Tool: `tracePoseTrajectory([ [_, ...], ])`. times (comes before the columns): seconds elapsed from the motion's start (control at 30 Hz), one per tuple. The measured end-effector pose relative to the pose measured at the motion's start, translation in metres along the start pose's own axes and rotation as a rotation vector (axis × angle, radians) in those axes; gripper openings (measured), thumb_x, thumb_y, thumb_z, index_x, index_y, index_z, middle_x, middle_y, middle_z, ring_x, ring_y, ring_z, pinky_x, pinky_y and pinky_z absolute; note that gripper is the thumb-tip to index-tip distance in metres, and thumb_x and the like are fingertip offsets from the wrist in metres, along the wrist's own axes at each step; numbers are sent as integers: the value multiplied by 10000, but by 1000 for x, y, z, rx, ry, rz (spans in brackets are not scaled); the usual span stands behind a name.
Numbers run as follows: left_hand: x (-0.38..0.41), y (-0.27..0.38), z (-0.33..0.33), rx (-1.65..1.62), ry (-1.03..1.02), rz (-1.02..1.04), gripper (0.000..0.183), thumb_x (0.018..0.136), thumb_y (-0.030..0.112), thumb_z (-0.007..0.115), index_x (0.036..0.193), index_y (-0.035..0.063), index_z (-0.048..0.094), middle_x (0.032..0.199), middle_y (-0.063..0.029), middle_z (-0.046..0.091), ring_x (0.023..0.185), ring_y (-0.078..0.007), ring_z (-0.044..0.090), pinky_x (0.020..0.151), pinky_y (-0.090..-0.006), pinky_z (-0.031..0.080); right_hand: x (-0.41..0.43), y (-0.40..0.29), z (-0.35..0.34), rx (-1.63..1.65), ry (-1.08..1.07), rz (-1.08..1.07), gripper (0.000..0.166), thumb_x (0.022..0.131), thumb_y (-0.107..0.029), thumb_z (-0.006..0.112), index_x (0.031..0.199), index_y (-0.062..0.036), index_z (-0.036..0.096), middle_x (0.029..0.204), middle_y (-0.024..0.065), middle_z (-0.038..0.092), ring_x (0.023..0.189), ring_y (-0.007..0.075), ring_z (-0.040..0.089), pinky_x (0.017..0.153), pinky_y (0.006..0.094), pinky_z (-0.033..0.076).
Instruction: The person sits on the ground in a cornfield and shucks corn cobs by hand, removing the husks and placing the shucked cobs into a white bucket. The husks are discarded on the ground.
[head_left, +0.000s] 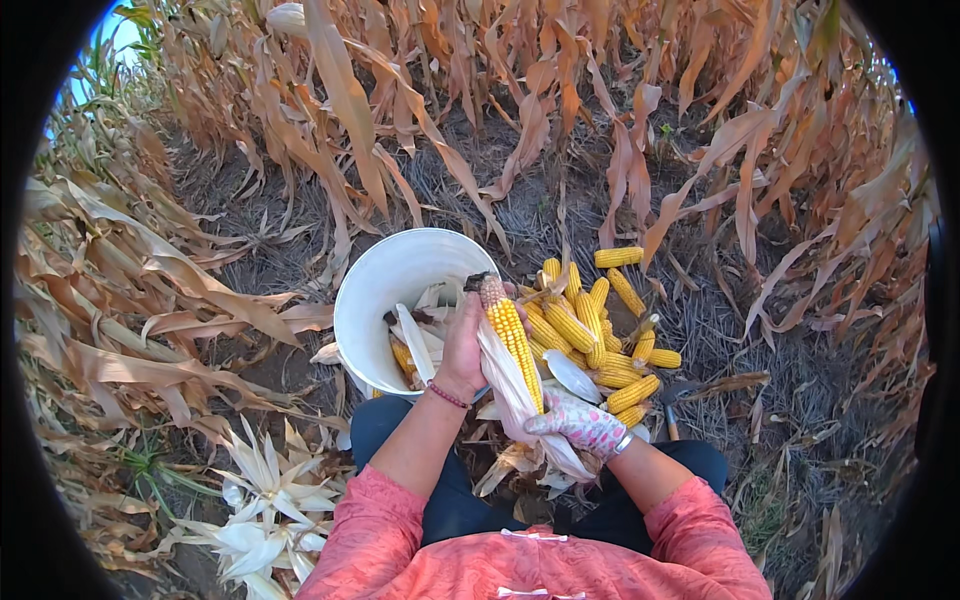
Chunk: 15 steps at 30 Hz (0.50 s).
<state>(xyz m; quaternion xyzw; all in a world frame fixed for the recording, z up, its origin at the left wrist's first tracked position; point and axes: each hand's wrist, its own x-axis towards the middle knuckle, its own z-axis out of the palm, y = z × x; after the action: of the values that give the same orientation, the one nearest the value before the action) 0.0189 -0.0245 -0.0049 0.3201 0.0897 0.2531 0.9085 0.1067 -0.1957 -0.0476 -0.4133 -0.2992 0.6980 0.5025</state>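
An ear of corn (514, 345) with its yellow kernels bared lies slantwise between my hands, its pale husk peeled down along the lower side. My left hand (463, 341), bare, with a beaded bracelet at the wrist, holds the ear near its dark-silked tip. My right hand (574, 424), in a white glove with pink spots, grips the husk around the lower end; some of its fingers are hidden. At the left a white plastic bucket (375, 277) holds ears and husks. Beyond the right hand is a pile of husked corn ears (570, 322) on the ground.
Peeled husks (274, 495) lie at the lower left. A tool with a dark head and wooden handle (671, 424) rests on the ground near my right knee. Dry corn stalks and leaves (540, 67) stand ahead and to both sides, some leaves hanging near the bucket. Straw litters the soil.
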Motion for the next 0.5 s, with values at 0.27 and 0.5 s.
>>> tracePoseTrajectory([
  [0.27, -4, -8, 3, 110, 125, 43, 419, 1004, 342, 297, 1117, -4, 506, 947, -146, 618, 847, -247, 626, 783, -365, 524, 4, 5, -9, -70, -6, -13, 891, 715, -264, 778, 1425, -24, 296, 1334, 71, 463, 1224, 150, 401, 1058, 292, 269],
  [0.5, -3, -22, 9, 104, 172, 160, 242, 988, 187, 425, 1120, 8, 520, 1015, -92, 613, 908, -180, 609, 856, -330, 501, 17, 29, -4, -127, 107, -65, 838, 731, -231, 767, 1405, -20, 316, 1344, 82, 454, 1226, 163, 401, 1060, 306, 273],
])
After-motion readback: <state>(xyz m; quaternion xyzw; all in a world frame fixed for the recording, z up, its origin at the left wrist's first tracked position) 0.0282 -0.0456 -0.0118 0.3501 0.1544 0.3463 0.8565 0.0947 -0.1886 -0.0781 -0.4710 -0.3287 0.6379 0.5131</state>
